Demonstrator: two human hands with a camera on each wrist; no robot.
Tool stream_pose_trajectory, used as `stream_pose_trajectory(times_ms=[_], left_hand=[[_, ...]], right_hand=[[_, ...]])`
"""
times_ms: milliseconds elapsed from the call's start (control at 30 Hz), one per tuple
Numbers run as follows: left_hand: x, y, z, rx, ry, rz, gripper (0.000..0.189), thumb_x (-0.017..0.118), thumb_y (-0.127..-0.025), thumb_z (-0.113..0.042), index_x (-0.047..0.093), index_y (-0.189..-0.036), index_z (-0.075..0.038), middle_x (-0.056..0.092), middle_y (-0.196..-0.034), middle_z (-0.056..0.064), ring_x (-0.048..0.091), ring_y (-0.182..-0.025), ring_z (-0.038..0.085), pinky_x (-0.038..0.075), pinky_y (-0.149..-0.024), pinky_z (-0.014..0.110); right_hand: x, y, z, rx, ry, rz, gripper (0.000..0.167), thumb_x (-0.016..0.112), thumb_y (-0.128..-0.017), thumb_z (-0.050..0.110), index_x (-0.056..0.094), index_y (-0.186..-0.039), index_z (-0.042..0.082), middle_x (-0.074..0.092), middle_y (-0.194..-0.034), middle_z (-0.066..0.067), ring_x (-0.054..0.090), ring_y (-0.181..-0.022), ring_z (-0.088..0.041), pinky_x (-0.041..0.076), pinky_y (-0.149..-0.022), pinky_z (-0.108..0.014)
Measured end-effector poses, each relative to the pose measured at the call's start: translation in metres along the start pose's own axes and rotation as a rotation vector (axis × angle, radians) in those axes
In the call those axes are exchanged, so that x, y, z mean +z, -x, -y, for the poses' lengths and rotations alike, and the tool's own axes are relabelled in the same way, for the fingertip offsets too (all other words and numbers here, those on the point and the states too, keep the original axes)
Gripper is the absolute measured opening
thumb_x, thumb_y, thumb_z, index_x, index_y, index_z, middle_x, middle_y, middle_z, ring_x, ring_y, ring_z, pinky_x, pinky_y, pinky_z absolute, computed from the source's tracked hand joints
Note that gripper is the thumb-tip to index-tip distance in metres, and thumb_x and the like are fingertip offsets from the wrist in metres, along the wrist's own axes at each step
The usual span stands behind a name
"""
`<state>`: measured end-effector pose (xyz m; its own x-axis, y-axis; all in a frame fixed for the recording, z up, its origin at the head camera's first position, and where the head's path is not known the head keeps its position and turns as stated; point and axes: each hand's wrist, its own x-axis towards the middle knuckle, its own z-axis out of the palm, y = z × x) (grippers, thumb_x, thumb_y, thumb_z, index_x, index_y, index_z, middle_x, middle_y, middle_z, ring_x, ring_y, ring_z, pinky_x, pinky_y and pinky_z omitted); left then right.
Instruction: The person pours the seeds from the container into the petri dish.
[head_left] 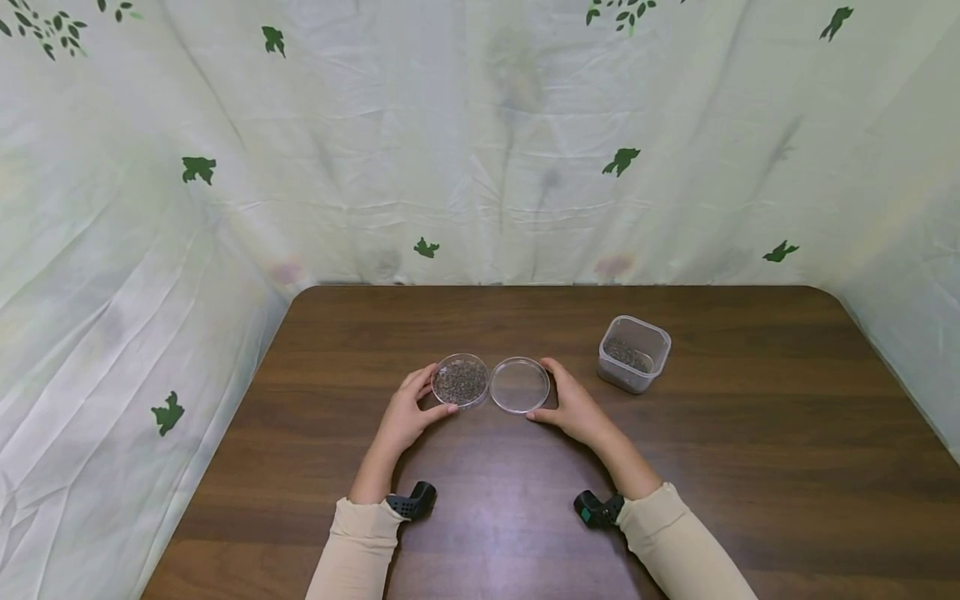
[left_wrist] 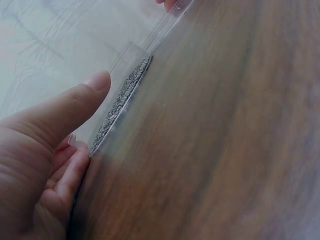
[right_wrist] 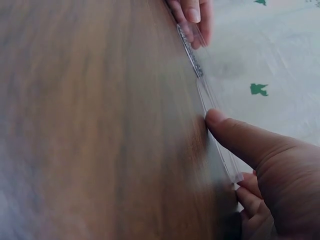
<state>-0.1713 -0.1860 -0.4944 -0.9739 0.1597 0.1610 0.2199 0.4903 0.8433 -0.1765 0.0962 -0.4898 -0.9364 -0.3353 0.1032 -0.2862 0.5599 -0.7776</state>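
Note:
A round petri dish (head_left: pixel 461 381) full of small grey grains rests on the table. My left hand (head_left: pixel 406 417) holds it from the left, thumb at the near rim and fingers round the far side. Beside it, rims close together, lies a shallow transparent petri dish lid (head_left: pixel 520 385) with no grains visible in it. From the right, my right hand (head_left: pixel 576 410) grips that lid between thumb and fingers. The left wrist view shows the layer of grains (left_wrist: pixel 120 102) through the dish's clear side wall. In the right wrist view the lid (right_wrist: pixel 220 150) sits low at the tabletop.
A square clear plastic tub (head_left: pixel 634 354) with more grey grains at its bottom stands to the right of my right hand. The brown wooden table (head_left: pixel 750 433) ends at the back against a pale curtain (head_left: pixel 465 150) with green leaf and bird prints.

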Motion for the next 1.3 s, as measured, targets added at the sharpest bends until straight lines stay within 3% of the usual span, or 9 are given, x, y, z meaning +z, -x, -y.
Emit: stream_pose_trajectory(times_ms=[667,1167,1300], left_hand=[[0.0,0.0,-0.002,0.019,0.005,-0.009,0.076,0.079,-0.068,-0.015,0.041,-0.13,0.006,0.043,-0.126,0.021,0.046,-0.112,0.03,0.04,-0.095,0.03],[0.0,0.0,0.0,0.016,0.0,-0.01,0.076,0.079,-0.068,-0.014,0.041,-0.13,0.006,0.042,-0.126,0.021,0.046,-0.113,0.031,0.04,-0.096,0.032],[-0.001,0.003,-0.011,0.034,0.009,-0.018,0.073,0.078,-0.069,-0.009,0.04,-0.129,0.01,0.042,-0.125,0.025,0.046,-0.112,0.035,0.04,-0.095,0.037]], right_hand=[[0.0,0.002,0.001,-0.02,-0.042,-0.059,0.086,0.079,-0.069,0.025,0.03,-0.136,0.003,0.04,-0.134,-0.014,0.035,-0.123,-0.026,0.031,-0.102,-0.043],[-0.002,0.0,0.012,-0.1,-0.074,-0.097,0.084,0.079,-0.068,0.025,0.031,-0.135,0.008,0.039,-0.134,-0.008,0.035,-0.123,-0.023,0.031,-0.102,-0.043],[-0.001,-0.001,0.017,-0.117,-0.081,-0.094,0.085,0.079,-0.068,0.026,0.031,-0.136,0.009,0.038,-0.135,-0.007,0.034,-0.124,-0.022,0.031,-0.102,-0.043]])
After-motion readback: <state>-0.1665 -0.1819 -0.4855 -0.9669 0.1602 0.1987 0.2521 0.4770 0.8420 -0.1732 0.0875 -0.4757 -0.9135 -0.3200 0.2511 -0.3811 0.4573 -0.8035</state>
